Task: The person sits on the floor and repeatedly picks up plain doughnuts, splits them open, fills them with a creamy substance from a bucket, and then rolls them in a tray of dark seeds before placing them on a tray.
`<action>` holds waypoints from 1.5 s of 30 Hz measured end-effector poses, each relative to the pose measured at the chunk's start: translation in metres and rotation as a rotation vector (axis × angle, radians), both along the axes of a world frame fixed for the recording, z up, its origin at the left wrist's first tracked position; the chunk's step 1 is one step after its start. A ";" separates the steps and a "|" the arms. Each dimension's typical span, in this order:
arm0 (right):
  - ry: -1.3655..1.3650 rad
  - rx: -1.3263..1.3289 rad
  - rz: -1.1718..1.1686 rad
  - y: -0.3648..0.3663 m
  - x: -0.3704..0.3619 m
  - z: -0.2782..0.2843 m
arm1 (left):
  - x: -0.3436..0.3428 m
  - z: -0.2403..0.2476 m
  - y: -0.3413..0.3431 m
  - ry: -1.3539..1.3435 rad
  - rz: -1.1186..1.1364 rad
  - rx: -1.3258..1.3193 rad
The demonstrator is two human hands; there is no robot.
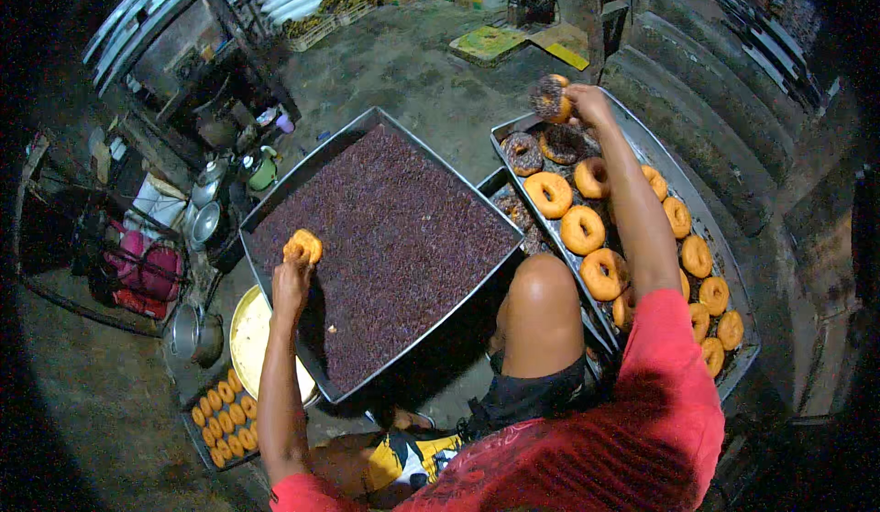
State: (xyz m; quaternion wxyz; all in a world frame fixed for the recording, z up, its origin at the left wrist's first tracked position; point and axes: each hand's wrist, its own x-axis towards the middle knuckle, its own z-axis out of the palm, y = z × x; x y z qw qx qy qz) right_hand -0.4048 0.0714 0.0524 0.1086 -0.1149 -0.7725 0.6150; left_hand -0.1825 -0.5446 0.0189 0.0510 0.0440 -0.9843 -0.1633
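A plain golden doughnut (304, 244) is pinched in my left hand (291, 283), over the left side of a big metal tray (378, 116) filled with dark brown sprinkles (403, 246). My right hand (591, 107) grips a doughnut coated with sprinkles (550, 99) above the far corner of a second metal tray (733, 301). That tray holds several plain doughnuts (582, 230) and, at its far end, coated ones (522, 153). My right forearm hides part of it. Beside my left forearm is a round tub of pale cream (252, 333).
A smaller tray of plain doughnuts (225, 418) lies on the floor at lower left. Pots (194, 333) and a green kettle (262, 168) stand at the left. Concrete steps (697, 99) rise at the right. Crates (335, 19) and cardboard (488, 43) lie farther back.
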 end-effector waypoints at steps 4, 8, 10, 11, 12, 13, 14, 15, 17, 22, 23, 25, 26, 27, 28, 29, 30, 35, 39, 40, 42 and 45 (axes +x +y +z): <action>0.006 -0.287 -0.273 0.092 -0.027 -0.071 | 0.005 0.016 -0.009 0.268 0.060 0.139; 0.062 -0.531 -0.333 0.170 -0.049 -0.129 | -0.056 0.029 0.047 0.232 0.045 0.804; -0.065 -0.119 -0.491 0.188 -0.042 -0.131 | -0.073 0.055 0.101 0.154 -0.031 1.013; -0.133 0.369 -0.539 0.192 -0.035 -0.126 | -0.079 0.068 0.129 0.059 -0.037 1.093; -0.198 0.853 -0.547 0.184 -0.028 -0.116 | -0.083 0.079 0.154 -0.030 -0.029 1.163; -0.194 0.806 -0.451 0.083 -0.018 -0.101 | -0.069 0.076 0.141 -0.077 0.009 1.266; -0.112 0.843 -0.385 0.070 -0.007 -0.076 | -0.079 0.074 0.160 -0.148 -0.077 1.433; -0.034 0.886 -0.331 0.069 0.003 -0.057 | -0.091 0.078 0.195 -0.256 -0.125 1.475; 0.033 -0.059 0.203 0.025 0.034 -0.019 | -0.108 0.084 0.244 -0.406 -0.232 1.469; -0.140 -0.804 0.732 0.018 0.068 -0.007 | -0.167 0.047 0.352 -0.769 -0.612 1.651; -0.135 -0.784 0.642 0.031 0.075 -0.009 | -0.167 0.047 0.376 -0.803 -0.591 1.654; -0.090 -0.751 0.527 0.030 0.090 -0.002 | -0.191 0.021 0.394 -0.907 -0.652 1.692; -0.095 -0.769 0.483 0.044 0.091 -0.007 | -0.193 0.020 0.411 -0.978 -0.650 1.716; -0.106 -0.748 0.466 0.063 0.102 -0.005 | -0.182 0.032 0.431 -0.911 -0.529 1.648; -0.114 -0.729 0.477 0.074 0.111 0.002 | -0.192 0.024 0.443 -0.933 -0.452 1.706; -0.061 -0.676 0.421 0.090 0.104 -0.013 | -0.196 0.013 0.445 -0.799 -0.527 1.420; -0.094 -0.646 0.321 0.080 0.113 0.000 | -0.198 0.003 0.438 -0.663 -0.558 1.133; -0.131 -0.390 -0.308 0.165 0.097 -0.055 | -0.161 0.003 0.480 -0.410 -1.009 -0.293; -0.046 -0.286 -0.412 0.180 0.074 -0.089 | -0.135 0.016 0.481 -0.032 -1.008 -0.374; -0.192 -0.055 -0.372 0.178 0.068 -0.084 | -0.132 0.021 0.478 0.031 -0.969 -0.291; -0.183 1.018 -0.527 0.182 0.070 -0.074 | -0.128 0.033 0.474 0.156 -0.894 -0.125; -0.044 1.033 -0.096 0.055 0.081 -0.022 | -0.146 0.028 0.394 -0.188 -0.576 0.783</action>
